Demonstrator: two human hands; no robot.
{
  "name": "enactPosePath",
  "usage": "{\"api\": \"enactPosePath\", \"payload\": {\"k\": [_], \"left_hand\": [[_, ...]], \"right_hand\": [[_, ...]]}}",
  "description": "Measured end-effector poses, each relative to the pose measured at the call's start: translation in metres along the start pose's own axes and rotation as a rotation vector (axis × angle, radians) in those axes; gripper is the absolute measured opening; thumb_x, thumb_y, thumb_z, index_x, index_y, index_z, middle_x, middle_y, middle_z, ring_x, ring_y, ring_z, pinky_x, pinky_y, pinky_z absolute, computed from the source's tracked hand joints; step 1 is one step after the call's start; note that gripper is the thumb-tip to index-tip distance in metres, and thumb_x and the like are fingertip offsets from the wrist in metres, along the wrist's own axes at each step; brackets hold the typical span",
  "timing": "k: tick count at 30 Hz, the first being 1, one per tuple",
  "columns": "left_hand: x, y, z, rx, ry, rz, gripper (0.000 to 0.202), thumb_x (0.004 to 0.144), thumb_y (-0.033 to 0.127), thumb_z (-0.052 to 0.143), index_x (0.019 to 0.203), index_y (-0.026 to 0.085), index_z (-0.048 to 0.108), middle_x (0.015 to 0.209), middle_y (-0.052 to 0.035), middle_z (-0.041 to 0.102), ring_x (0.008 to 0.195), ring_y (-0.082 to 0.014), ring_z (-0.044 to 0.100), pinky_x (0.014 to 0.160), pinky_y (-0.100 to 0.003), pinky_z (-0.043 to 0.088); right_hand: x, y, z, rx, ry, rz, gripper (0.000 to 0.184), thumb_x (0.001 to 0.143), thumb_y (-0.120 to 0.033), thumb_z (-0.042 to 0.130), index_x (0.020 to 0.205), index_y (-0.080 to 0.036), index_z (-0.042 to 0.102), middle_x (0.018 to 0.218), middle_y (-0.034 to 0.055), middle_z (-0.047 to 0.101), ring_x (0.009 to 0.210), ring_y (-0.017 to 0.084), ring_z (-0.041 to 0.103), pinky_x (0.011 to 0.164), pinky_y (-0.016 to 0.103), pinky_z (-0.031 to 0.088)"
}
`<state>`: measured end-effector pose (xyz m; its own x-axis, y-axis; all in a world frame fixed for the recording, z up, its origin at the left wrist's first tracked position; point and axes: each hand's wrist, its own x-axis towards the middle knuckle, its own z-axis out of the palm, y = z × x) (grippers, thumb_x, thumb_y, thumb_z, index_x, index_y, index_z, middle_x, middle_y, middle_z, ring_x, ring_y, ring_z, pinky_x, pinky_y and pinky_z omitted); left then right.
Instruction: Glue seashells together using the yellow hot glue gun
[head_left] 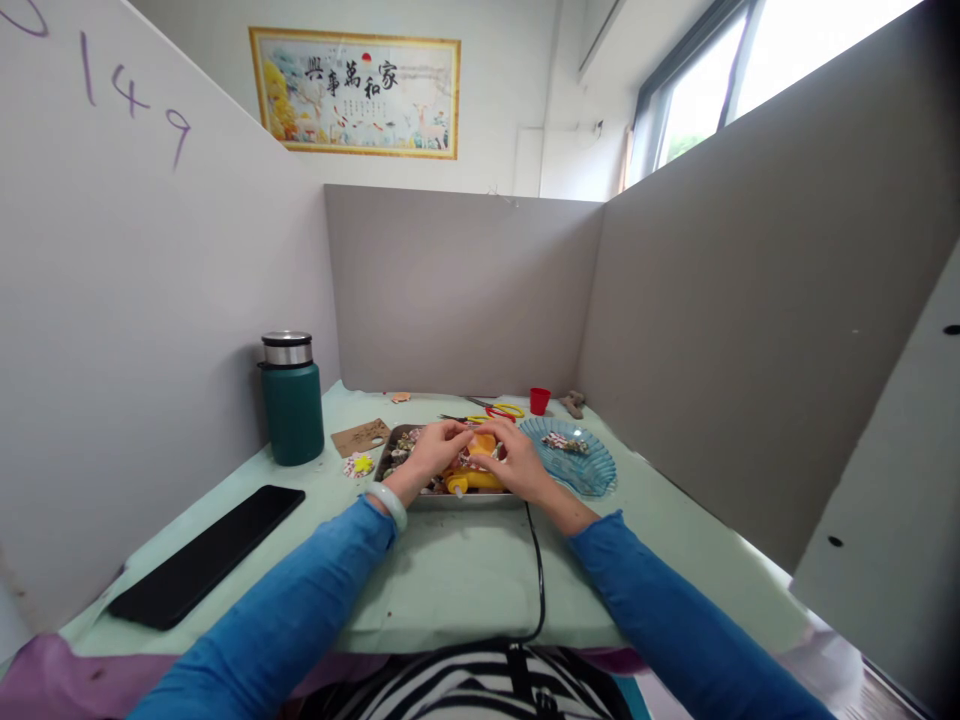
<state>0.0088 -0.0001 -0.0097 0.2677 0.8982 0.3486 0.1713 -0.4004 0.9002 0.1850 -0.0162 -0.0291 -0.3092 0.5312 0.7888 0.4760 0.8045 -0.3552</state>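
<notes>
Both hands meet over a metal tray (457, 502) filled with small mixed pieces. My left hand (437, 448) has its fingers bent in toward the right, closed on the edge of a small orange piece with a pale, patterned border (481, 446). From the other side, my right hand (519, 463) grips the same piece between thumb and fingers. Its lower part is partly covered by the fingers. Just beneath, a yellow glue gun (476, 482) lies across the tray, its nozzle pointing left. A black cord (540, 570) runs from the tray's right side to the table's front edge.
A blue glass plate (600, 470) with small patterned pieces is at right. Behind stand scissors (506, 411) and a red cup (539, 401). Left are brown card (361, 438), a round patterned piece with yellow (360, 465), a green bottle (292, 415) and a black phone (210, 555). Partitions enclose the table.
</notes>
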Motion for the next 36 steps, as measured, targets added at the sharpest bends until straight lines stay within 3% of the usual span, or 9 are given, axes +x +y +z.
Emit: {"api": "enactPosePath", "payload": {"k": [12,24,36], "left_hand": [[0.0007,0.0005,-0.0006,0.014,0.0,-0.001,0.022,0.074,0.035,0.065,0.077,0.014,0.06,0.055,0.0031,0.056,0.04,-0.0086,0.047,0.041,-0.021,0.036],[-0.0029,0.0065,0.0006,-0.067,-0.018,0.021,0.032,0.074,0.04,0.067,0.088,0.011,0.065,0.061,0.0009,0.06,0.043,-0.0077,0.047,0.044,-0.021,0.039],[-0.0019,0.0033,-0.0001,-0.078,-0.048,0.056,0.034,0.073,0.043,0.067,0.086,0.013,0.061,0.06,0.003,0.058,0.04,-0.0071,0.047,0.042,-0.021,0.039]], "right_hand": [[-0.0015,0.0002,0.0005,-0.02,-0.078,0.058,0.049,0.08,-0.034,0.068,0.124,-0.02,0.053,0.121,0.0104,0.061,0.106,0.024,0.057,0.085,0.037,0.048],[-0.0008,-0.0052,-0.0005,-0.023,0.011,0.09,0.046,0.08,-0.038,0.068,0.119,-0.018,0.058,0.111,0.0108,0.066,0.097,0.025,0.061,0.083,0.038,0.048],[-0.0007,-0.005,-0.0021,-0.015,-0.024,0.079,0.044,0.08,-0.033,0.067,0.12,-0.018,0.056,0.121,0.0108,0.063,0.101,0.024,0.06,0.085,0.038,0.047]]}}
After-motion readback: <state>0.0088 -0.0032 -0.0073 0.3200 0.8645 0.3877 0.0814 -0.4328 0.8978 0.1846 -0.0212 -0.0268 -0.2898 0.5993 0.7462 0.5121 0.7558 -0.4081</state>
